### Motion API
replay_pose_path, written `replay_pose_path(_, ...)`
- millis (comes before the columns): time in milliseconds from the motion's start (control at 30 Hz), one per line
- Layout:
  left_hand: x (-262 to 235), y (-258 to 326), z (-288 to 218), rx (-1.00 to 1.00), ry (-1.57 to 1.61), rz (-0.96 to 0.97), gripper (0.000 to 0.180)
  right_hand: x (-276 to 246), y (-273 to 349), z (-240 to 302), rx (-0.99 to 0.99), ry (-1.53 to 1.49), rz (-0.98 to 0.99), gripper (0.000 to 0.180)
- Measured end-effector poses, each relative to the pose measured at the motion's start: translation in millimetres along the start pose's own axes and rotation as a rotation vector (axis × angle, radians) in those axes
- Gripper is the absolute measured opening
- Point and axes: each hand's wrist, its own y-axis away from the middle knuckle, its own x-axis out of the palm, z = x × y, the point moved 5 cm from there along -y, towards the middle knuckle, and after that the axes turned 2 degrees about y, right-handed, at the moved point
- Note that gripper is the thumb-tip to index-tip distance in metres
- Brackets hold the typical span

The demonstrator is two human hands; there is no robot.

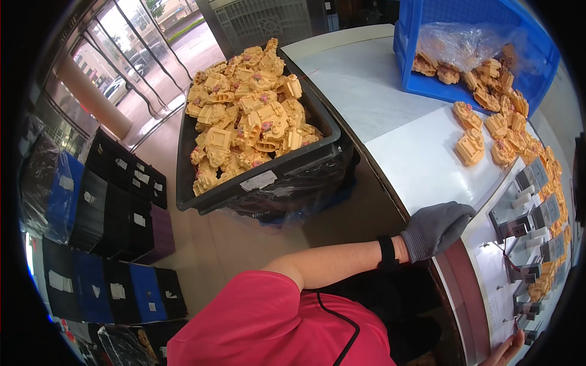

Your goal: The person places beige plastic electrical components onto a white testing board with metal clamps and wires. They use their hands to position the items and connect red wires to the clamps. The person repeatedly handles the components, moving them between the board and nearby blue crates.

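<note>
My left hand (436, 232), in a grey glove with a black band at the wrist, is at the near edge of the white table (421, 165). Its fingers are curled together, and whatever may be inside them is hidden. To its right, metal fixtures (511, 222) with white cylinders stand in a row on a pale panel (485, 271). My right hand (505, 352) shows only in part at the lower right, bare, its visible fingers stretched out beside the fixtures. Tan moulded plastic housings (470, 146) with reddish spots lie on the table beyond my left hand.
A black crate (317, 143) heaped with tan housings stands left of the table. On the table, a tipped blue bin (421, 88) spills more housings and clear plastic film. Stacked black and blue crates (116, 207) line the left side. A barred opening (131, 55) shows a street.
</note>
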Motion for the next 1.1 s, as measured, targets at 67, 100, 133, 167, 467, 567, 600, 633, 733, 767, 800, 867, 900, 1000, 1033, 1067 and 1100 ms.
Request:
replay_pose_path(67,0,0,0,-0.004,-0.001,0.0,0.02,0,0,-1,0.022,-0.002,0.006,0.029)
replay_pose_path(100,0,0,-1,-0.004,-0.002,-0.001,0.02,-1,0,0,0.021,-0.001,0.002,0.029)
replay_pose_path(133,-1,0,-1,-0.004,-0.002,-0.001,0.02,-1,1,3,0.02,0.0,-0.001,0.029)
replay_pose_path(167,-1,0,-1,-0.004,-0.003,-0.001,0.02,-1,1,4,0.019,0.001,-0.004,0.029)
replay_pose_path(467,0,1,0,0.008,-0.006,-0.016,0.021,-2,2,3,0.045,0.049,0.003,0.028)
replay_pose_path(567,-1,0,-2,0.01,-0.015,-0.019,0.021,-1,2,4,0.057,0.017,0.016,0.026)
replay_pose_path(600,-1,1,-1,0.009,-0.017,-0.019,0.021,-2,2,2,0.049,0.013,0.021,0.025)
replay_pose_path(633,0,1,0,0.009,-0.019,-0.019,0.021,-3,3,0,0.041,0.01,0.026,0.025)
replay_pose_path(733,0,1,-1,-0.003,-0.017,-0.007,0.021,-1,2,2,0.045,-0.035,0.042,0.023)
replay_pose_path(767,0,0,-1,-0.008,-0.015,0.0,0.021,-1,1,3,0.052,-0.055,0.046,0.022)
replay_pose_path(800,0,0,-1,-0.008,-0.014,0.005,0.021,-1,2,4,0.042,-0.055,0.039,0.022)
replay_pose_path(867,1,1,0,-0.012,-0.017,0.012,0.022,0,2,4,0.02,-0.056,0.028,0.021)
replay_pose_path(900,0,1,0,-0.011,-0.015,0.009,0.022,-1,2,5,0.026,-0.069,0.023,0.021)
replay_pose_path(1000,0,1,0,-0.007,-0.013,0.003,0.021,0,1,11,0.039,-0.102,0.018,0.02)
replay_pose_path(1033,0,1,-1,-0.006,-0.012,0.001,0.021,0,0,13,0.039,-0.106,0.025,0.019)
replay_pose_path(1067,0,1,-1,-0.004,-0.012,-0.001,0.021,0,-1,15,0.038,-0.11,0.032,0.019)
replay_pose_path(1100,0,0,0,-0.007,-0.009,0.001,0.021,0,-1,16,0.049,-0.112,0.03,0.018)
